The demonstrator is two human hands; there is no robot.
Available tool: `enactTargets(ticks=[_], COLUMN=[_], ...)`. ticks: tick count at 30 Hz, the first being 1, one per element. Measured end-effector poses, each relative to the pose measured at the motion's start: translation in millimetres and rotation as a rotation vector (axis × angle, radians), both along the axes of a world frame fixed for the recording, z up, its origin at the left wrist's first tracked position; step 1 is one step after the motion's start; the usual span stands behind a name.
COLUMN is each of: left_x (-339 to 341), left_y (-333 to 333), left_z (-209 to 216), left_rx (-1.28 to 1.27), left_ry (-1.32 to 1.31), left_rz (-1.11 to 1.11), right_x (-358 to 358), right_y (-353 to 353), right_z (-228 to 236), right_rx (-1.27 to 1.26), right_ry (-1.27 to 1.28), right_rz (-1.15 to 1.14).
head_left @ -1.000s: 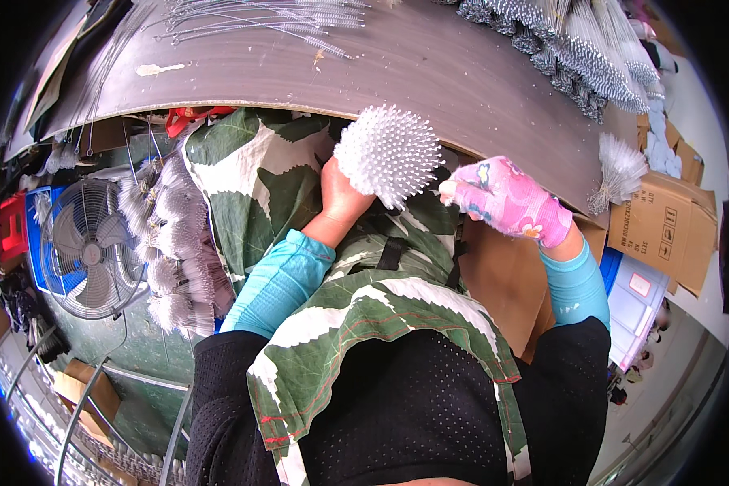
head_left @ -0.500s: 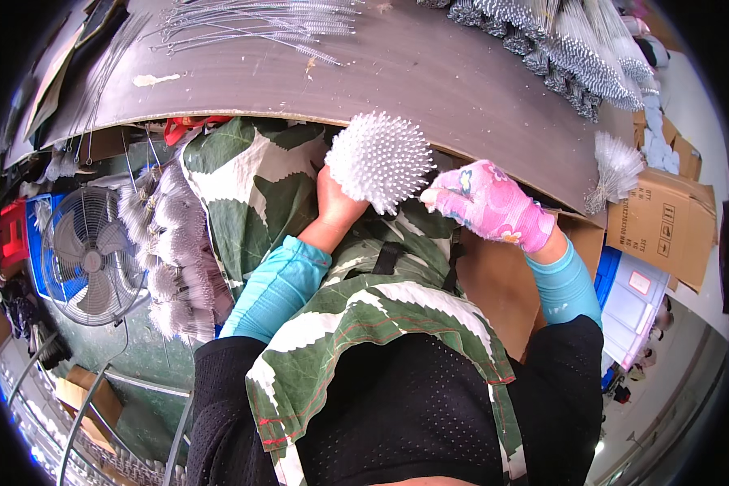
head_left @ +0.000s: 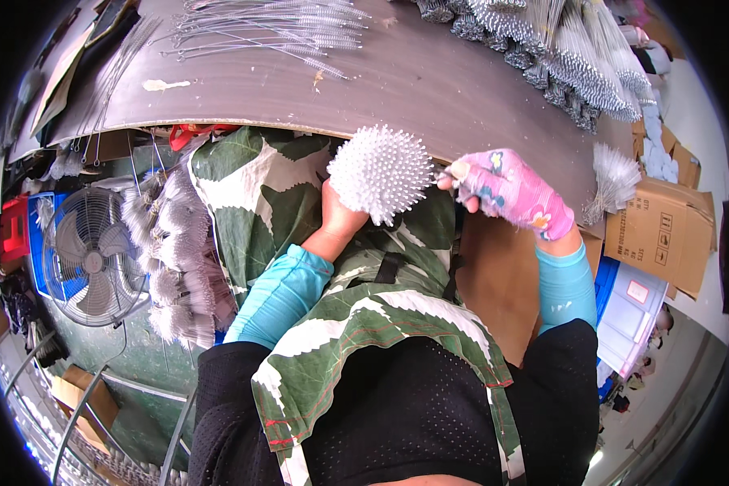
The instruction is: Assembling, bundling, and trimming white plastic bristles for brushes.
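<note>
My bare left hand (head_left: 340, 212) is wrapped round a bundle of thin wire brushes (head_left: 381, 174). Their white bristly tips face up and form a rounded dome above my lap. To the right, my right hand (head_left: 510, 190) wears a pink flowered fingerless glove. Its thumb and fingers are pinched together just beside the bundle's right edge. A small dark tip shows at those fingers, too small to name. The wire ends of the bundle are hidden below the bristles and my left hand.
Loose wire brushes (head_left: 267, 28) lie on the grey-brown table (head_left: 300, 97). Several brush bundles (head_left: 551, 57) are piled at its far right. One small bundle (head_left: 616, 180) stands by a cardboard box (head_left: 664, 231). Left are a fan (head_left: 93, 259) and hanging brush bundles (head_left: 174, 235).
My right hand has moved slightly right and turned, its pinched fingers now pointing at the bundle's edge. The left hand still holds the bundle in nearly the same place.
</note>
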State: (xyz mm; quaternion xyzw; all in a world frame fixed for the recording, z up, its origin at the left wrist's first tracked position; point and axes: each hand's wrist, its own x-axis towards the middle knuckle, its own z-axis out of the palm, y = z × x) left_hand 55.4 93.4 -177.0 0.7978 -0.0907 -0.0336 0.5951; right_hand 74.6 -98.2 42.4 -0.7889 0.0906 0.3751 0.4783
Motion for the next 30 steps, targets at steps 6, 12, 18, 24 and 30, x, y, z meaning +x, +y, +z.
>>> enactTargets(ticks=[6,12,18,24,30], left_x=[2,0,0,1,2], left_y=[2,2,1,-1,1], left_z=[9,10,10,5,8], left_rx=[0.162,-0.093,-0.099,-0.118,-0.042], left_ry=[-0.109,0.080,0.016,-0.017,-0.024], left_rz=[0.014,0.116,0.127,0.151,0.127], right_x=[21,28,29,30,26], right_y=[9,19,21,20,14], right_z=[3,2,-5,-7,-11], right_rx=[-0.062,-0.208,-0.258,-0.204,-0.080], right_ry=[-0.007,0.061,0.031,0.087,0.031], right_rz=[0.018,0.067,0.077,-0.001,-0.081])
